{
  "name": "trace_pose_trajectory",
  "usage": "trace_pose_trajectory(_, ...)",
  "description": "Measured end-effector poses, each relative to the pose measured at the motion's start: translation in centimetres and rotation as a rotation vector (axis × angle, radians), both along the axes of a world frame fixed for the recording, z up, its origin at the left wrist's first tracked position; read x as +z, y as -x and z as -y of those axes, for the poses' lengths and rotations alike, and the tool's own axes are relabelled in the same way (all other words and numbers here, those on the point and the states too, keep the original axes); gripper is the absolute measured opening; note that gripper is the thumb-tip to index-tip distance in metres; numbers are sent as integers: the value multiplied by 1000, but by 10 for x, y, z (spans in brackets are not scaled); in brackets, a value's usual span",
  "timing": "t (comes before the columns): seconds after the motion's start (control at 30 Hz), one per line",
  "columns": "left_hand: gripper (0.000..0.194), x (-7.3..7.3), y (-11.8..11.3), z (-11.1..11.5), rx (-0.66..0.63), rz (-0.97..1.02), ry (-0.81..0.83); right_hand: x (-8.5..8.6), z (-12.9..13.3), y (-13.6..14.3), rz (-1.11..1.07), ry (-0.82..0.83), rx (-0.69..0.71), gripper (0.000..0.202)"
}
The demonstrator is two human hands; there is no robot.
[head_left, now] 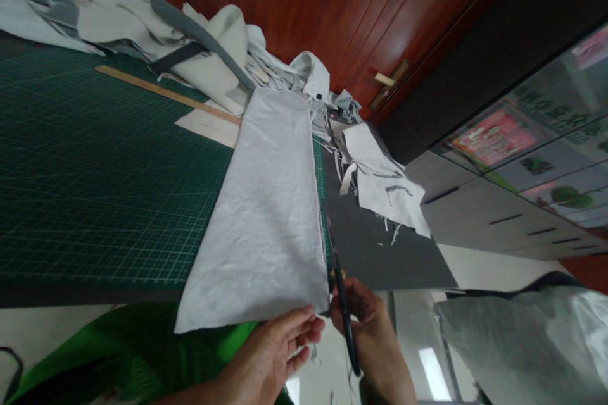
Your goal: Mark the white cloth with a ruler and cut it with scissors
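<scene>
A long pale grey cloth (266, 202) lies over the green cutting mat (95, 190), its near end overhanging the table's front edge. My left hand (280, 348) is palm up at the cloth's near right corner, its fingers curled and close to the edge; whether they pinch the fabric is hard to see. My right hand (363, 323) is closed around the black scissors (342, 291) just right of that corner. The scissors' long blades point away from me, alongside the cloth's right edge.
Fabric scraps (209, 44) pile along the back of the table. A wooden ruler (166, 93) and a paper piece (209, 125) lie left of the cloth. White offcuts (389, 186) rest on the dark tabletop (370, 253). A grey-covered object (527, 335) stands at the lower right.
</scene>
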State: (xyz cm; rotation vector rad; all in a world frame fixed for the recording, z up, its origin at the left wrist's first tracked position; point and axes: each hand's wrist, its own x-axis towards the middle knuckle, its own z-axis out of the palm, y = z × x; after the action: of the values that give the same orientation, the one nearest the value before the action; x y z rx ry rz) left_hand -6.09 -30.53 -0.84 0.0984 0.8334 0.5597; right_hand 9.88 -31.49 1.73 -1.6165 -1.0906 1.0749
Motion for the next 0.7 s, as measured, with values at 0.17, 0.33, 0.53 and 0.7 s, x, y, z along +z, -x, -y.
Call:
trace_pose_trajectory(0.17, 38, -1, -6, 1, -15, -39, -25, 0, -1, 0, 0, 2, -19, 16)
trace_pose_trajectory(0.33, 39, -8, -13, 0, -10, -102, -97, 4, -2, 1, 3, 15, -28, 16)
trace_pose_trajectory(0.53, 36, -18, -19, 3, 9, -122, -110, 6, -1, -1, -1, 11, -2, 15)
trace_pose_trajectory(0.7, 32, -20, -18, 2, -12, -140, -189, 8, -3, -3, -60, 21, -19, 24)
